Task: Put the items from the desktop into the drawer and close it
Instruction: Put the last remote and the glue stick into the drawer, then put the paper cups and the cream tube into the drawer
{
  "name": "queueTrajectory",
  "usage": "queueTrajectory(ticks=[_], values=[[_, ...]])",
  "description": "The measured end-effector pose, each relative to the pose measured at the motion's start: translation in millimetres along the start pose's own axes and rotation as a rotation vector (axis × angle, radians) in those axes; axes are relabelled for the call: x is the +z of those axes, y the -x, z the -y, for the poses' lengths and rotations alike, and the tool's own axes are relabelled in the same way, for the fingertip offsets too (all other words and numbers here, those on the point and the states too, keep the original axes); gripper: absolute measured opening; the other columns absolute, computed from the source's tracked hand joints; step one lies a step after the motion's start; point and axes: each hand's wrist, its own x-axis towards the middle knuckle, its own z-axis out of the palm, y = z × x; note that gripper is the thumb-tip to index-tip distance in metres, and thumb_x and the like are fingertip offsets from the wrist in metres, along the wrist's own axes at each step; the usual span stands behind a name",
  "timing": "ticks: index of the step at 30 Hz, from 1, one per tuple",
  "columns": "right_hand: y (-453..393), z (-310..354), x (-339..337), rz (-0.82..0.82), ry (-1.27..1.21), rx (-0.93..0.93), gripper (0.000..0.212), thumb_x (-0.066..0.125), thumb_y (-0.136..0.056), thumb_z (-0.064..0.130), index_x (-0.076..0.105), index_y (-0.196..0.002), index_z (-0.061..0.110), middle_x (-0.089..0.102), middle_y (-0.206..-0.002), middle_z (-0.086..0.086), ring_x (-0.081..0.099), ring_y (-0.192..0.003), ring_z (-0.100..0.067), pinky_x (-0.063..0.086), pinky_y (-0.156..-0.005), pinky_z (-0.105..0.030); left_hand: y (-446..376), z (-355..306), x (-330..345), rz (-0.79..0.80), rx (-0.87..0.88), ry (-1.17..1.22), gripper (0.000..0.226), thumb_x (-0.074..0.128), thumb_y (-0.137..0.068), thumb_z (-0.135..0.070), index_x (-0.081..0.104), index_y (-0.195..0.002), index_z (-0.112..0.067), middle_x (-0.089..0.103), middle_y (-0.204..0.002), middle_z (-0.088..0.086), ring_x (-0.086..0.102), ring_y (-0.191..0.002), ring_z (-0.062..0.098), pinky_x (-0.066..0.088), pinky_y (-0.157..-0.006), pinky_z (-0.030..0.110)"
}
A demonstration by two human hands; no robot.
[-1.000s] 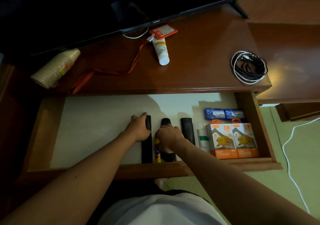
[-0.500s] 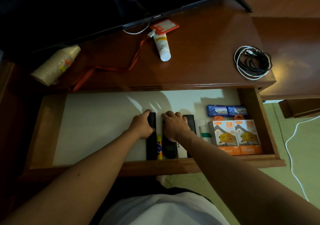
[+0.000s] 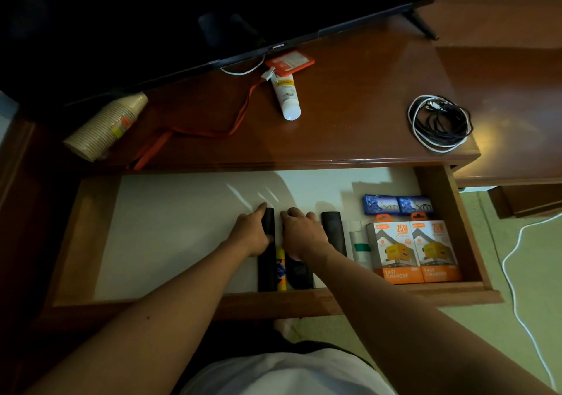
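The wooden drawer (image 3: 441,200) stands pulled out below the desktop (image 3: 349,114). Inside it, my left hand (image 3: 251,235) grips a long black remote (image 3: 267,273) at its far end. My right hand (image 3: 302,233) lies over a second black remote (image 3: 299,274), fingers curled on its top. A yellow stick (image 3: 281,270) lies between the two. A third black remote (image 3: 334,232) lies just right. On the desktop remain a white tube (image 3: 286,95), an orange card holder (image 3: 290,63) with lanyard (image 3: 213,130), a cup stack (image 3: 105,128) and coiled cables (image 3: 439,122).
The drawer's right part holds a white-green tube (image 3: 360,247), two orange charger boxes (image 3: 415,251) and two blue packets (image 3: 397,204). A television (image 3: 182,14) stands at the desk's back. A white cord (image 3: 517,273) trails on the green floor at right.
My right hand slid forward along the middle remote toward its far end, and both remotes were lined up side by side. My left hand stayed on the left remote.
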Motion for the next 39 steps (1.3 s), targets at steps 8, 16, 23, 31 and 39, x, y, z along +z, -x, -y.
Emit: queueTrajectory(ticks=[8,16,23,31,39], values=[[5.9,3.8,-3.8,0.002,-0.037,0.037,0.060,0.056,-0.093,0.018,0.036,-0.150,0.018,0.037,-0.152,-0.006,0.043,-0.129,-0.041,0.045,-0.098,-0.050,9.6,-2.6,-4.9,0.001,-0.013,0.006,0.095,0.073,-0.088,-0.031,0.012,-0.160,-0.026,0.048,-0.137,0.019,0.054,-0.120,0.035,0.049,-0.098,0.038],[-4.2,36.5,-64.7,-0.409,-0.141,-0.072,0.033,0.050,-0.094,0.026,0.061,-0.123,0.017,0.062,-0.124,-0.005,0.056,-0.112,-0.029,0.050,-0.090,-0.043,33.8,-8.9,-79.5,-0.354,0.087,0.002,0.052,0.060,-0.095,-0.019,0.047,-0.144,-0.013,0.058,-0.126,0.013,0.056,-0.115,0.031,0.050,-0.089,0.038],[-45.0,69.5,-153.8,-0.689,-0.191,-0.009,0.025,0.055,-0.093,0.025,0.054,-0.114,0.012,0.054,-0.120,-0.013,0.052,-0.110,-0.035,0.043,-0.081,-0.044,39.1,-11.0,-172.2,-0.747,0.148,-0.094,0.028,0.059,-0.089,-0.019,0.064,-0.117,-0.018,0.060,-0.113,0.008,0.059,-0.102,0.033,0.046,-0.074,0.038],[-87.0,68.4,-170.1,-0.384,-0.112,0.201,0.079,0.057,-0.091,0.012,0.014,-0.157,0.012,0.005,-0.165,-0.018,0.008,-0.149,-0.046,0.022,-0.115,-0.060,33.7,32.1,-236.5,-0.848,-0.162,-0.400,0.055,0.067,-0.084,-0.031,0.050,-0.135,-0.018,0.045,-0.141,0.016,0.041,-0.125,0.041,0.035,-0.102,0.053],[-82.1,83.8,-162.3,-0.621,-0.009,0.298,0.048,0.059,-0.086,0.002,0.048,-0.132,0.013,0.047,-0.128,-0.014,0.043,-0.116,-0.037,0.036,-0.096,-0.057,21.4,69.1,-249.8,-0.814,-0.177,-0.488,0.064,0.071,-0.083,-0.036,0.044,-0.137,-0.016,0.046,-0.130,0.022,0.048,-0.114,0.044,0.041,-0.095,0.052]])
